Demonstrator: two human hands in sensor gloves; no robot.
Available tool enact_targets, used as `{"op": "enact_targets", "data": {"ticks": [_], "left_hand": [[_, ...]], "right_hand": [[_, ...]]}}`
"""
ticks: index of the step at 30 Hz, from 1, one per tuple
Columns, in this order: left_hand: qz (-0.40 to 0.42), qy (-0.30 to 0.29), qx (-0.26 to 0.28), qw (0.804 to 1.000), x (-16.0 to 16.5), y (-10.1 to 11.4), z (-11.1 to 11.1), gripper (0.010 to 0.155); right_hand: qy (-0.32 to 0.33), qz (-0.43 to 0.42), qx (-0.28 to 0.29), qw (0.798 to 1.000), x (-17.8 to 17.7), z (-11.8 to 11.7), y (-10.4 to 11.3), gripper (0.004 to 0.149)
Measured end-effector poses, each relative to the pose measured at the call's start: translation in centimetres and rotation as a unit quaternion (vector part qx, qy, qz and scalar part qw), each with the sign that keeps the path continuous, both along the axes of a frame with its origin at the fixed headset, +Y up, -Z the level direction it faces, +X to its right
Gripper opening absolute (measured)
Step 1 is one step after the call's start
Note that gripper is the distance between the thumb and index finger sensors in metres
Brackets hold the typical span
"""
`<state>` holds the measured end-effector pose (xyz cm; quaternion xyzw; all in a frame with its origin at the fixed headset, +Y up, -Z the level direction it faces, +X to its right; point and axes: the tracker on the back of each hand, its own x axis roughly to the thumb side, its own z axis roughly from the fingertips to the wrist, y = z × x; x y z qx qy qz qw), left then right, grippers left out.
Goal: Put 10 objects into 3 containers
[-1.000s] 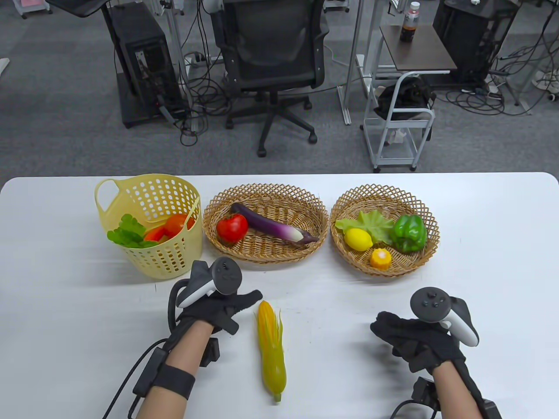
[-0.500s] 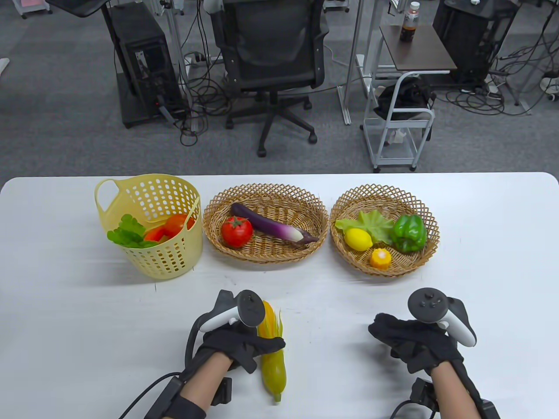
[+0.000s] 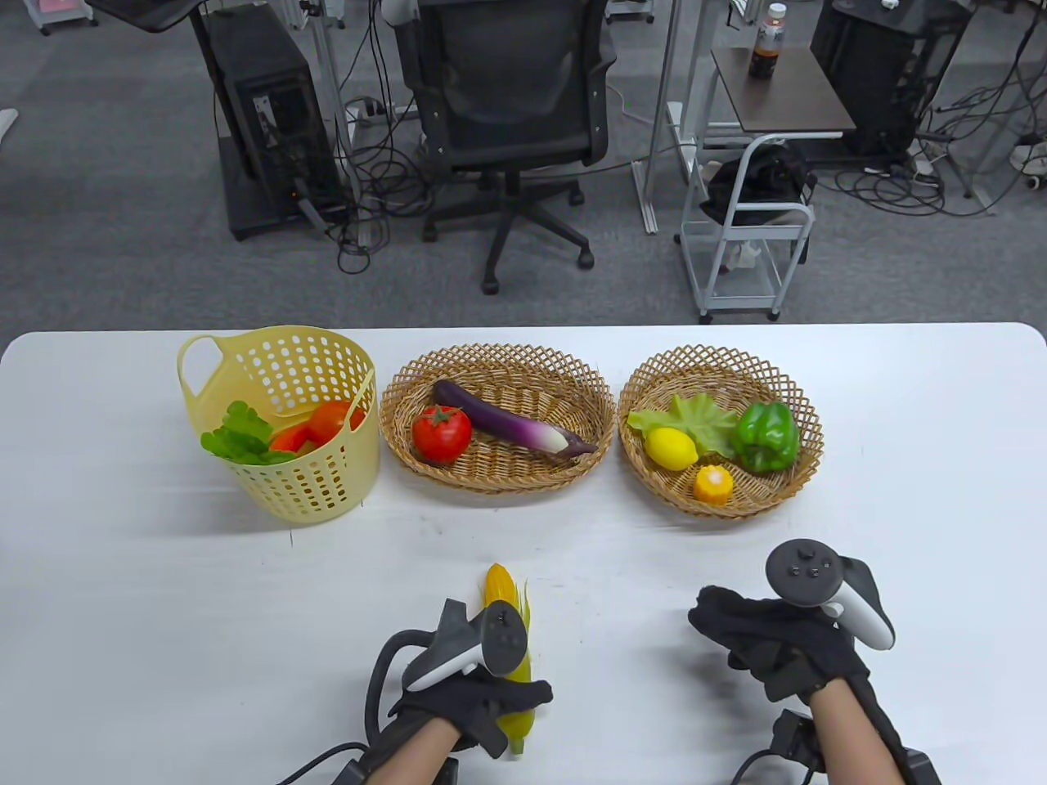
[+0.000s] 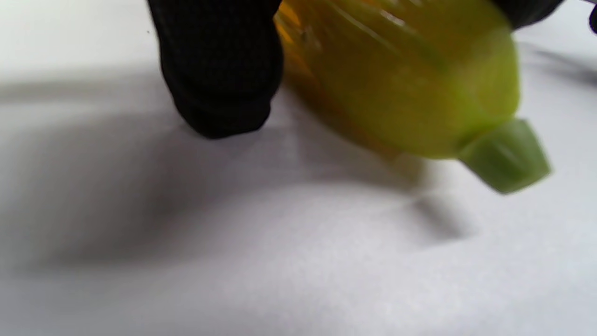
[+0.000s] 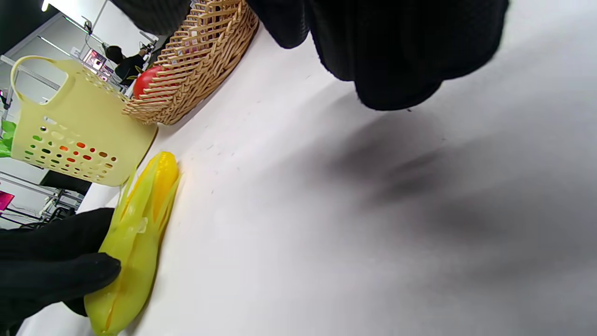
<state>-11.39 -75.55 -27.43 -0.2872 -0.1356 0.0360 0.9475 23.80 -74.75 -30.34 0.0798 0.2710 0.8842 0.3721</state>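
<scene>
Yellow-green corn cob [image 3: 509,654] lies lengthwise on the white table [image 3: 164,621] near the front edge, tip pointing away, green stem stub toward the person. Left hand [image 3: 466,703] is over its lower half, black-gloved fingers [image 3: 523,695] laid across the husk; left wrist view shows a fingertip [image 4: 219,93] down at the tabletop just beside the cob [image 4: 401,79], with the stub clear of the surface. Looks like a grip wrapping the corn. Right wrist view confirms left-hand fingers [image 5: 56,270] on the cob's husk side [image 5: 135,238].

Right hand [image 3: 777,646] sits well apart to the right, fingers curled loosely inward, holding nothing; whether it touches the table, cannot tell.

Farther back, three containers in a row. Left: yellow plastic basket [image 3: 327,482] with holes and handle, holding lettuce [image 3: 237,437] and red pieces, probably a tomato or pepper [image 3: 327,419]. Middle: wicker basket [image 3: 499,360] with a red tomato [image 3: 442,433] touching a purple eggplant [image 3: 507,425] lying diagonally. Right: second wicker basket [image 3: 720,360] with a lettuce leaf [image 3: 695,413], lemon [image 3: 669,448], green bell pepper [image 3: 765,437] and a small orange-yellow corn piece [image 3: 713,482] at the front.
</scene>
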Motion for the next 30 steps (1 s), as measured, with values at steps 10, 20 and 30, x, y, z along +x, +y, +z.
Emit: {"op": "enact_targets", "data": {"ticks": [10,20,30], "left_hand": [[0.063,0.007,0.031,0.998,-0.5,-0.1,0.0,0.094],[0.043,0.028,0.177,0.983,0.5,7.9,-7.1,0.089],[-0.062,0.085,0.226,0.968,-0.3,10.4,-14.5,0.087]], "right_hand": [[-0.003,0.000,-0.001,1.000,0.0,0.1,0.1,0.074],[-0.010,0.004,0.000,1.000,0.3,0.1,0.3,0.074],[-0.010,0.010,0.003,1.000,0.4,0.0,0.3,0.073]]}}
